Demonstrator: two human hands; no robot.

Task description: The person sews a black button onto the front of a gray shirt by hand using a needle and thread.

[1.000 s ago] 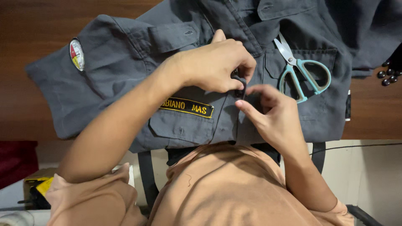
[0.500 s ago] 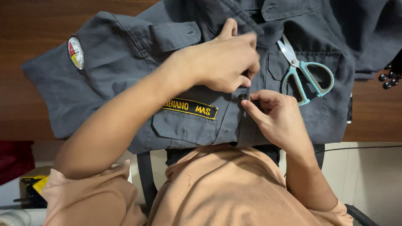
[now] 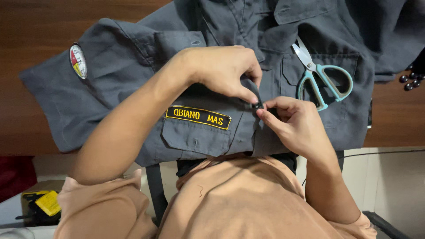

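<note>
A dark grey uniform shirt point(image 3: 133, 71) lies spread on a brown wooden table point(image 3: 44, 26), with a round sleeve badge point(image 3: 78, 61) and a black-and-yellow name patch point(image 3: 198, 117) over a chest pocket. My left hand point(image 3: 223, 71) pinches the shirt's front placket at a small black button point(image 3: 256, 105). My right hand point(image 3: 294, 124) meets it from below, its fingertips touching the same button and the cloth edge. Both hands are closed on the fabric around that button.
Teal-handled scissors point(image 3: 325, 79) lie on the shirt to the right of my hands. Several small black beads or buttons point(image 3: 409, 79) sit at the table's right edge. Below the table, at lower left, are a yellow and black object point(image 3: 42, 204) and a dark strap point(image 3: 155, 194).
Both hands shifted slightly on the placket. My left fingers curled down from above and now pinch at the button, with my right fingertips closing in against it.
</note>
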